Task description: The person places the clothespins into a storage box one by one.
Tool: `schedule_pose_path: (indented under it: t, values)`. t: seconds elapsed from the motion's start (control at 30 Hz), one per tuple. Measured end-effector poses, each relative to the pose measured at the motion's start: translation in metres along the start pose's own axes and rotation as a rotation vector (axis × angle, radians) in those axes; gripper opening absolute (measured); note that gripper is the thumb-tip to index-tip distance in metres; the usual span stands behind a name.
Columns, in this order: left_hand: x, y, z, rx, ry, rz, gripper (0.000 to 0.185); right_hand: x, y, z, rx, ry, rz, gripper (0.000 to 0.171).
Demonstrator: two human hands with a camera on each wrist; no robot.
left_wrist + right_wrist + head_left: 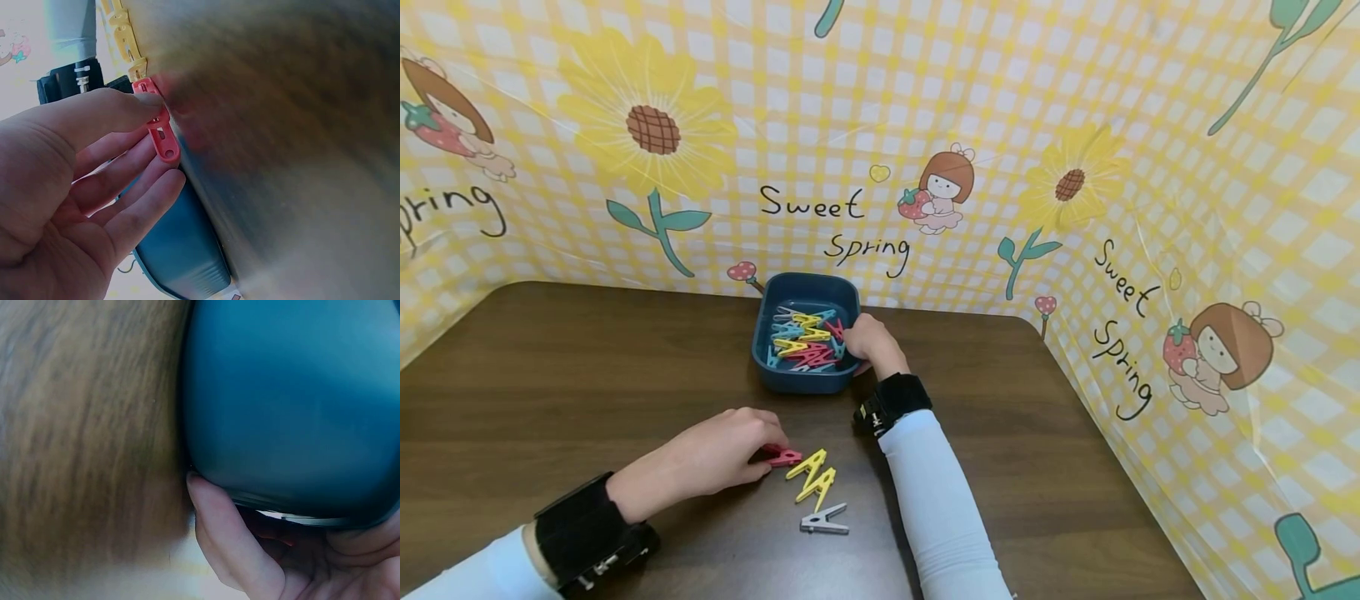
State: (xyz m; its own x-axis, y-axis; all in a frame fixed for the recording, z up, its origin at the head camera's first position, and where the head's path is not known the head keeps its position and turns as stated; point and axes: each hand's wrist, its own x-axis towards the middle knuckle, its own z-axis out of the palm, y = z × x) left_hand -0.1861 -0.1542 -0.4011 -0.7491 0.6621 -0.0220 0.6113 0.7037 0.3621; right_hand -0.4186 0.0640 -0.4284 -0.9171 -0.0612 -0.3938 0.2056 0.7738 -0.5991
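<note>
On the table my left hand pinches a red clothespin by one end. In the left wrist view, the thumb presses on that red clothespin while the other fingers lie behind and below it. Two yellow clothespins and a grey clothespin lie just to its right and nearer me. Farther back stands a dark blue plastic bin with several coloured clothespins in it. My right hand grips the bin's right side. Close up, its fingers curl against the blue wall; part of the grip is hidden.
The brown wooden table ends at the back and right against a yellow checked cloth that rises like a wall. My right forearm extends across the table just right of the loose clothespins.
</note>
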Motion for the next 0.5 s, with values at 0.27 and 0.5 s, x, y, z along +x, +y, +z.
schedule_pose_path:
  t: [0.27,0.5]
  values:
    - [0.000,0.001,-0.003,0.006,0.015,-0.003,0.025,0.016,0.003,0.004,0.004,0.030,0.032,0.043]
    - [-0.003,0.005,-0.015,0.020,0.072,0.017,0.027,-0.009,-0.005,-0.002,-0.010,0.003,0.007,0.042]
